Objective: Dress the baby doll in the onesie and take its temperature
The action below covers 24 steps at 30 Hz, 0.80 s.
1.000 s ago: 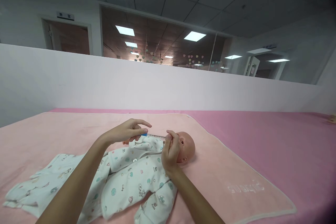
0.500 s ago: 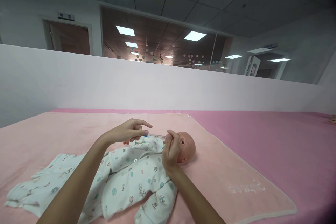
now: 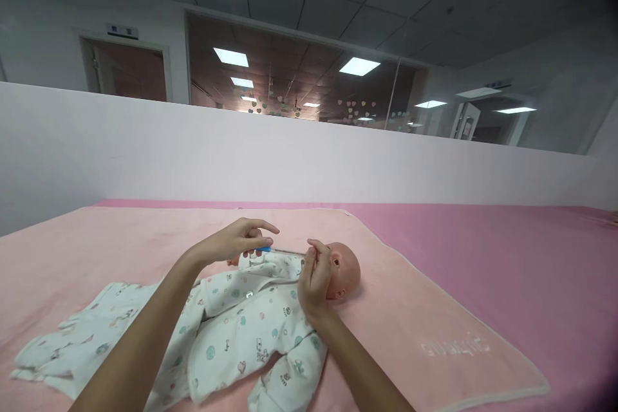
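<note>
A baby doll [image 3: 348, 269] lies on its back with its head to the right, wearing a white sleepsuit [image 3: 241, 335] with a small coloured print. Above its chest, my left hand [image 3: 246, 240] pinches the blue end of a thin glass thermometer [image 3: 290, 252], index finger stretched out. My right hand [image 3: 315, 273] is held beside the doll's face, its fingers closed at the thermometer's other end. That end is hidden behind the fingers, as is part of the doll's face.
The doll lies on a peach blanket [image 3: 458, 309] with white edging, spread over a pink mat [image 3: 483, 244]. A low white partition [image 3: 290, 161] runs along the far side, with windows and a doorway [image 3: 130, 71] behind it.
The thermometer has turned slightly: its marked scale shows less, and more of its blue end shows at my left fingers. My right hand and the doll stay nearly still.
</note>
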{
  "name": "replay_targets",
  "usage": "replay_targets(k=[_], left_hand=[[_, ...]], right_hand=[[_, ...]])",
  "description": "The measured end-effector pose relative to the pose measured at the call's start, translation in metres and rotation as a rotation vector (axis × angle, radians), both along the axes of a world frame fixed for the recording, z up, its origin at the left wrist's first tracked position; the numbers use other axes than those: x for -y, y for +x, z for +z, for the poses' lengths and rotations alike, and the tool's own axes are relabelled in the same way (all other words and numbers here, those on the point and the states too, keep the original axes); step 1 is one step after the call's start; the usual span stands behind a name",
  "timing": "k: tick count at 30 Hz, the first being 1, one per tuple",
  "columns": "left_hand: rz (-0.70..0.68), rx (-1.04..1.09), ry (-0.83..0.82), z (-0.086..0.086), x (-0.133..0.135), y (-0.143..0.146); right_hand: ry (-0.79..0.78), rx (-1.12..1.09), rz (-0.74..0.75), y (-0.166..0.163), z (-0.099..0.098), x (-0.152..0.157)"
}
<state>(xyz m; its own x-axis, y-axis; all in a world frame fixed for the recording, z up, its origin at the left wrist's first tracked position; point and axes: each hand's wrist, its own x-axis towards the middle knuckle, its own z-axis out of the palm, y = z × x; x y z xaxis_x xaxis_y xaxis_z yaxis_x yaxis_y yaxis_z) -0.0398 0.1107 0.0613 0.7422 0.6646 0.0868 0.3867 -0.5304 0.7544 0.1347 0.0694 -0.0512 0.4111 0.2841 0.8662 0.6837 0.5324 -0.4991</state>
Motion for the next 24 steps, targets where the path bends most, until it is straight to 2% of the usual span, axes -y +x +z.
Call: replay_targets(k=[18, 24], left_hand=[[-0.046, 0.075, -0.005, -0.0039, -0.0054, 0.0002], [-0.067, 0.022, -0.017, -0.0018, -0.0038, -0.0008]], right_hand=[[0.083, 0.07, 0.027, -0.0022, -0.0013, -0.0023], [0.034, 0.042, 0.007, -0.0003, -0.0031, -0.0034]])
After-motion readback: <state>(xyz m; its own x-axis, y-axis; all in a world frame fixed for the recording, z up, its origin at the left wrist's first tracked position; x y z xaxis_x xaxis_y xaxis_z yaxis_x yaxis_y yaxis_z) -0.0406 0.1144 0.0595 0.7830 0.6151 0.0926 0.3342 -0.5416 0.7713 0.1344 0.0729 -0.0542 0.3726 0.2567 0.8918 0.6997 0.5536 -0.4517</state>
